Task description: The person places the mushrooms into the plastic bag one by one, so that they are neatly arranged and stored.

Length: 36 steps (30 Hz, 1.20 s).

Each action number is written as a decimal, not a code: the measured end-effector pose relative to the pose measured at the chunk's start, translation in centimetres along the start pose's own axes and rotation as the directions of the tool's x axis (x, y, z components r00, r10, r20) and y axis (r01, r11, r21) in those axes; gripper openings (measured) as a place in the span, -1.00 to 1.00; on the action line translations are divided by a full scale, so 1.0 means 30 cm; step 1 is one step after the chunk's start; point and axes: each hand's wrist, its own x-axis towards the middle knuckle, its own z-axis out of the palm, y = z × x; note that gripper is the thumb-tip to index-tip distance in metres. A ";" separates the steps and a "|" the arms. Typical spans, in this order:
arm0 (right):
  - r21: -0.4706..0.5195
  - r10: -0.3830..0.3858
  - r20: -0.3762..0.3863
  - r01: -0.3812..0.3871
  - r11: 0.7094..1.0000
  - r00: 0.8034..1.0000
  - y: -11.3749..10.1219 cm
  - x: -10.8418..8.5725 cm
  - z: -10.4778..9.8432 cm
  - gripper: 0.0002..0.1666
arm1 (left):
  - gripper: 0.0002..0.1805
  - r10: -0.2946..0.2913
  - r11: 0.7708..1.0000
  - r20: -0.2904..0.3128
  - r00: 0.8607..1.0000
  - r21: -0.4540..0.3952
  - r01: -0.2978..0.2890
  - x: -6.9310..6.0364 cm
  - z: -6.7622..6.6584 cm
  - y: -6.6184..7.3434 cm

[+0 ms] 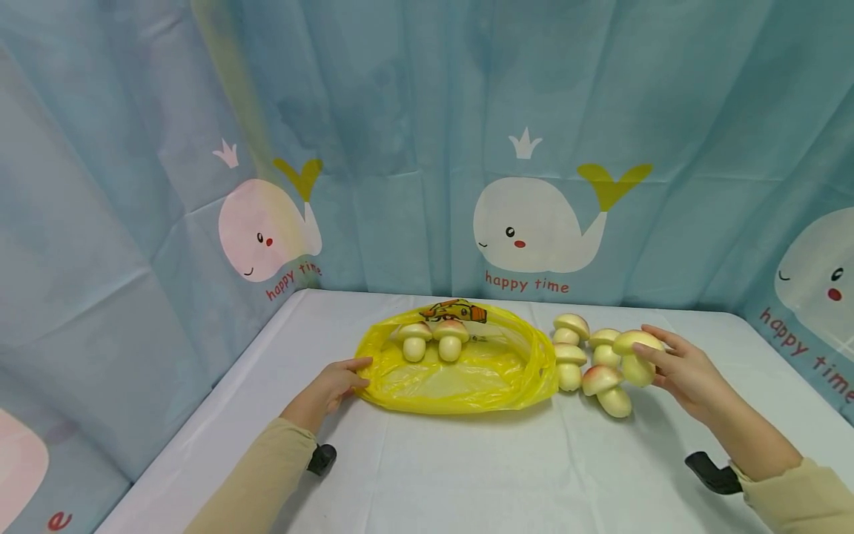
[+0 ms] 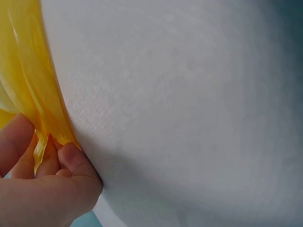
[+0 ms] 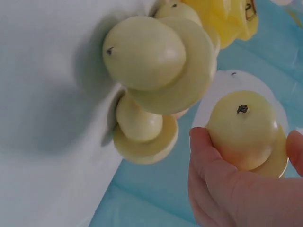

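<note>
A yellow plastic bag (image 1: 460, 397) lies with its mouth spread wide, and two toy mushrooms (image 1: 450, 345) stand inside it. My left hand (image 1: 336, 382) pinches the bag's left edge; in the left wrist view the yellow film (image 2: 35, 71) bunches between thumb and fingers. To the right of the bag, my right hand (image 1: 690, 374) holds a pale yellow mushroom (image 1: 638, 363) between thumb and fingers, raised off the table in the right wrist view. Several more mushrooms (image 1: 603, 382) with reddish caps cluster between that hand and the bag, one tipped over.
A white cloth covers the table (image 1: 467, 475). Behind it hangs a blue curtain (image 1: 414, 148) printed with whales. Dark camera mounts (image 1: 714, 475) sit at both wrists.
</note>
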 end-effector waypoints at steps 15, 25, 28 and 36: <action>0.097 -0.034 0.006 0.033 0.995 0.999 -0.050 0.003 0.074 -0.01 | -0.45 -0.007 1.000 -0.014 1.000 0.002 0.007 -0.002 0.001 -0.001; 0.305 -0.111 0.045 0.092 0.948 0.993 -0.075 0.013 0.115 -0.28 | -0.44 0.000 1.000 -0.020 1.000 0.008 0.000 -0.009 0.003 0.001; 0.346 -0.119 0.067 0.088 0.934 0.991 -0.088 0.014 0.125 -0.38 | -0.44 0.005 1.000 -0.024 1.000 0.013 -0.005 -0.008 0.004 -0.001; 0.372 -0.140 0.108 0.091 0.924 0.984 -0.126 0.011 0.163 -0.55 | -0.44 0.020 1.000 -0.009 1.000 0.022 -0.020 0.000 -0.004 -0.009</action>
